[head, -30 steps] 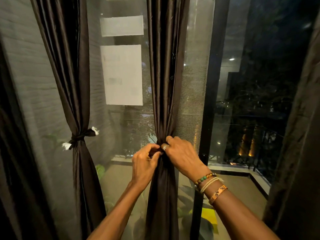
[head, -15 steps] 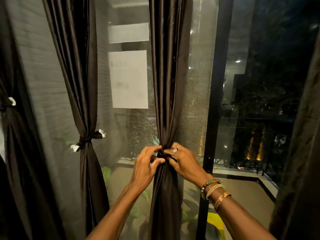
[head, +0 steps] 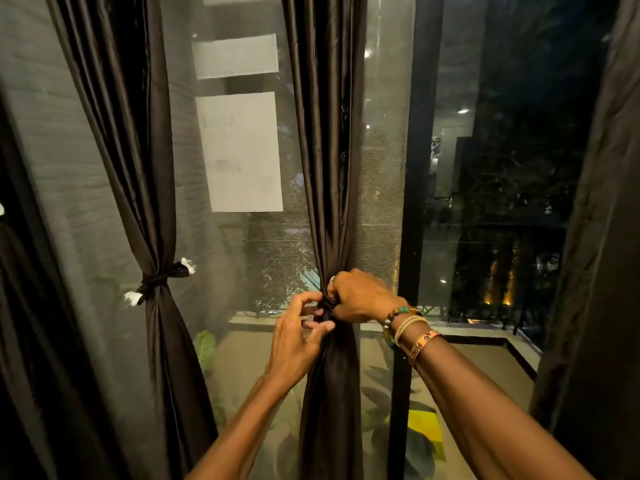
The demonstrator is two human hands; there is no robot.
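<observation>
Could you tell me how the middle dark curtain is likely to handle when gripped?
Probably floppy: the curtain hangs in long soft folds and bunches narrow where the right hand grips it. Its sheen suggests smooth, likely slippery cloth, so the bundle may spread if released. Seemingly light: a thin tie holds the neighbouring curtain bunched.
</observation>
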